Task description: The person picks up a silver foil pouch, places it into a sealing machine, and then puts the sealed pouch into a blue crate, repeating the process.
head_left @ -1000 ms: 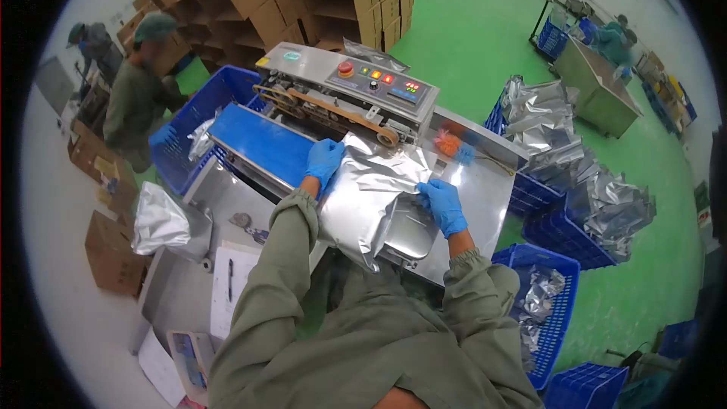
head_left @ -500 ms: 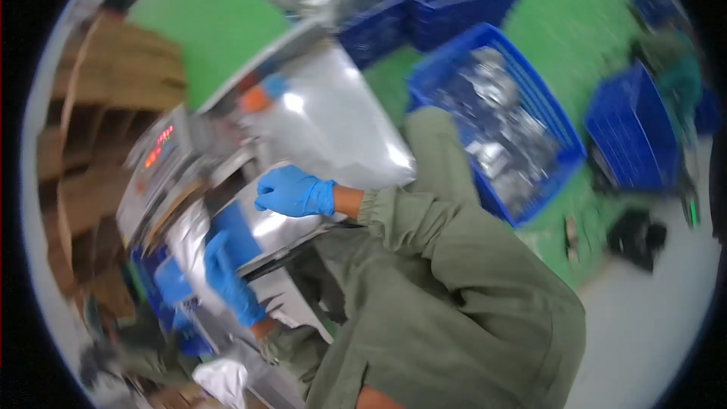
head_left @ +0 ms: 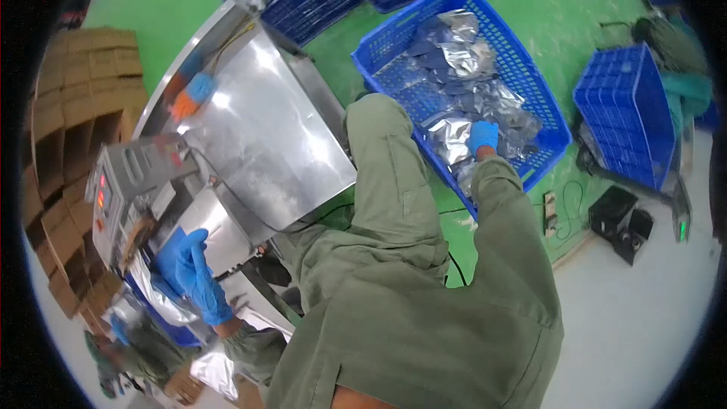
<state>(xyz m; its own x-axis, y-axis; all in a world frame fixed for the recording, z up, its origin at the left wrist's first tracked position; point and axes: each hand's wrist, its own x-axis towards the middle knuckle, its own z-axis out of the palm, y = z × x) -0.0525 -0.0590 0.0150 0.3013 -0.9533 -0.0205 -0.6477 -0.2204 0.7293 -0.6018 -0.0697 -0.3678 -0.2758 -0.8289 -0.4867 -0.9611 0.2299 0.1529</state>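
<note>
My left hand (head_left: pixel 198 280), in a blue glove, is at the lower left beside the sealing machine (head_left: pixel 125 193) with a red display. Its fingers are spread over silver foil (head_left: pixel 155 288), and nothing shows gripped in them. At the right, my gloved right hand (head_left: pixel 483 136) reaches down into a blue basket (head_left: pixel 530 68) and touches silver pouches (head_left: pixel 452 138). Its fingertips are hidden among them. A steel tray (head_left: pixel 257 136) with a shiny surface stands between the machine and the basket, an orange and blue object (head_left: pixel 193 96) at its far side.
Stacked blue crates (head_left: pixel 322 0) stand at the top, foil pouches on one. Brown cartons (head_left: pixel 83 106) line the left. Another blue crate (head_left: pixel 621 113), a black box (head_left: pixel 613 208) and a co-worker's arm (head_left: pixel 685 91) are at the right. Another person (head_left: pixel 144 348) is at lower left.
My right hand has moved from above the steel tray's near edge into the blue basket. My left hand stays by the machine, while the view has shifted and turned.
</note>
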